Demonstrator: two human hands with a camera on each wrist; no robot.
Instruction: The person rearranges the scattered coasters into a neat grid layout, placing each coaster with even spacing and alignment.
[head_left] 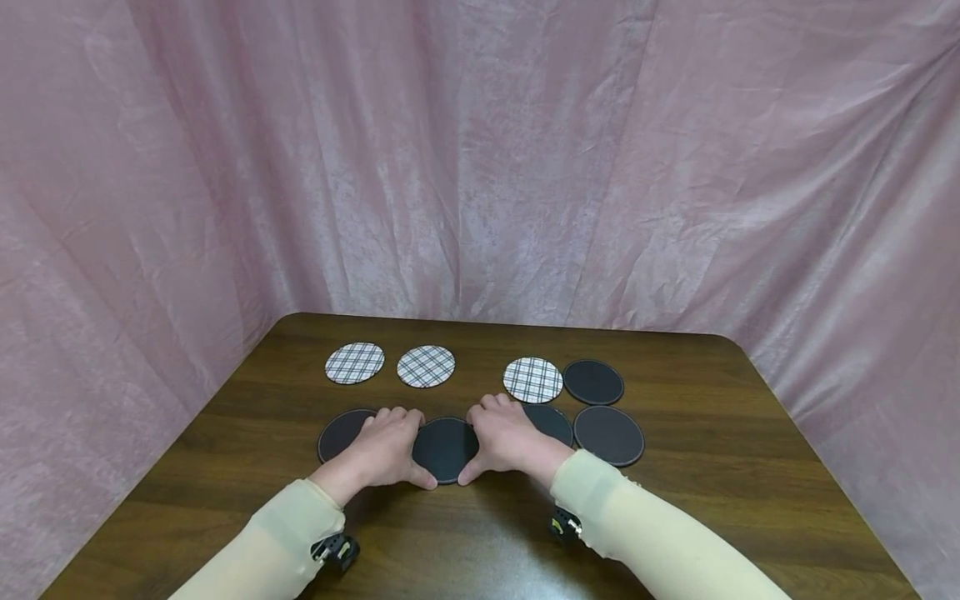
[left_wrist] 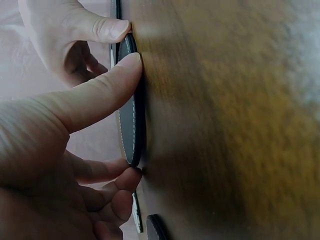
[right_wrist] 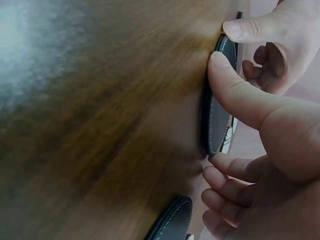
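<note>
A round black coaster (head_left: pixel 446 450) with pale edge stitching lies flat, low over the wooden table, between both hands. My left hand (head_left: pixel 386 447) grips its left side, the thumb on the near rim and the fingers at the far rim. Mirroring it, my right hand (head_left: pixel 507 435) pinches the right side the same way. In the left wrist view, both thumbs sit close together on the coaster's (left_wrist: pixel 128 131) near edge. Left of my left hand is another dark coaster (head_left: pixel 343 433), partly covered by that hand. Behind my right wrist, a further black coaster (head_left: pixel 551 422) is partly hidden.
Two plaid coasters (head_left: pixel 355 363) (head_left: pixel 426 367) lie at the back left of the table (head_left: pixel 697 417). A third plaid coaster (head_left: pixel 532 380) lies back right, beside a black one (head_left: pixel 593 382). A dark coaster (head_left: pixel 609 435) lies in front of that. Pink curtain (head_left: pixel 480 167) hangs behind the table.
</note>
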